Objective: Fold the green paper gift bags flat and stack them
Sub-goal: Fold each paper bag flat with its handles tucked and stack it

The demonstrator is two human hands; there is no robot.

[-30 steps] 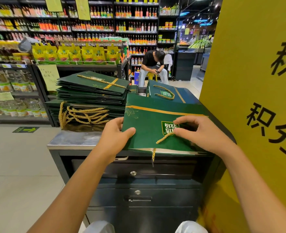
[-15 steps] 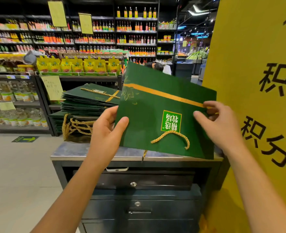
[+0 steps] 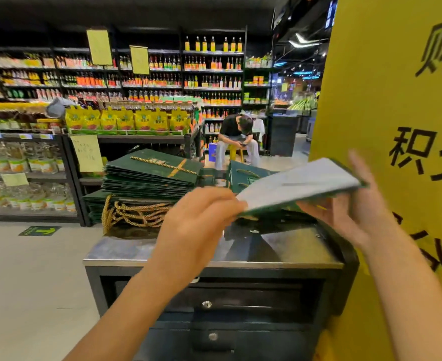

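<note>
I hold a green paper gift bag (image 3: pixel 298 185) nearly level above the metal counter (image 3: pixel 141 252), its pale underside turned up. My left hand (image 3: pixel 201 217) pinches its near left corner. My right hand (image 3: pixel 355 204), blurred by motion, is under the bag's right end with fingers spread; its grip cannot be made out. A tall stack of flat green bags (image 3: pixel 152 175) with gold rope handles (image 3: pixel 136 214) lies on the counter's left. More green bags (image 3: pixel 245 175) lie behind the held one.
A yellow pillar with black characters (image 3: pixel 396 100) stands close on the right. The counter has drawers (image 3: pixel 206 304) below. A person sits on a stool (image 3: pixel 236 139) beyond it. Store shelves (image 3: pixel 32 162) line the left and the back.
The bag lay on the counter, was lifted upright with its printed face to me, and is now tipped flat with the pale side up. My right hand has moved under its right end.
</note>
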